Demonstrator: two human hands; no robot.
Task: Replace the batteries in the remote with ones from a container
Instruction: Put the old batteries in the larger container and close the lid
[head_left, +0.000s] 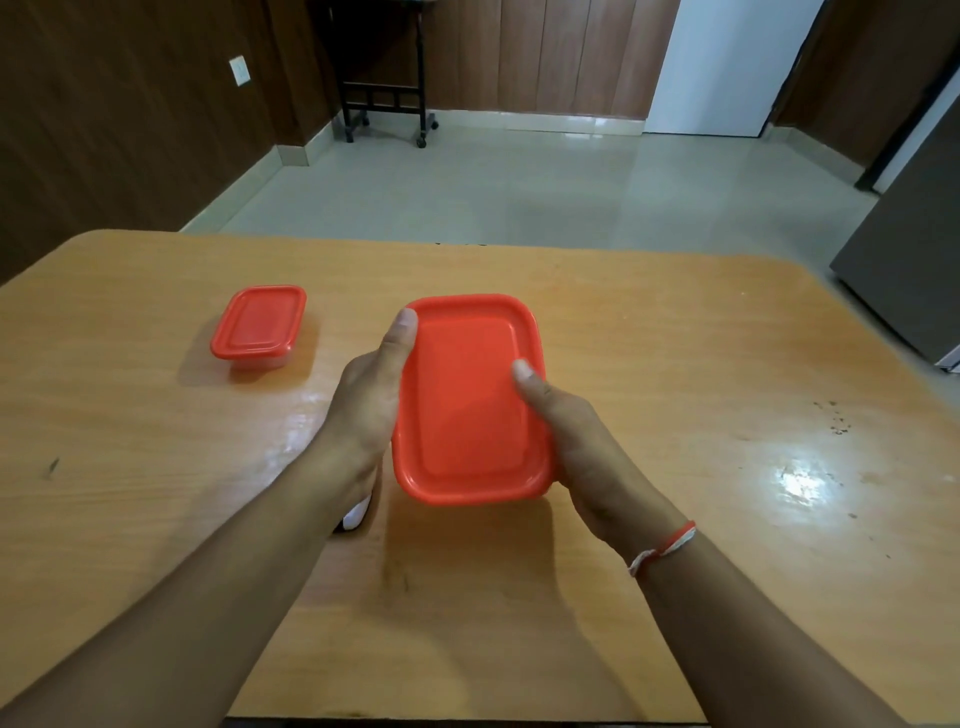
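Two red-lidded containers: one (470, 400) gripped by left hand (366, 400) and right hand (576, 447); other (258, 326) on table (675, 364).

White obj (357, 514) mostly hidden under left forearm, unidentifiable.

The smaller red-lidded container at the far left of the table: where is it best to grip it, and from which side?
Probably from above, across its short sides. The smaller container stands upright and alone on the table, lid closed, open space all round. Its lid rim overhangs the clear base, giving fingers a ledge. Both the left hand and right hand now hold the larger container.
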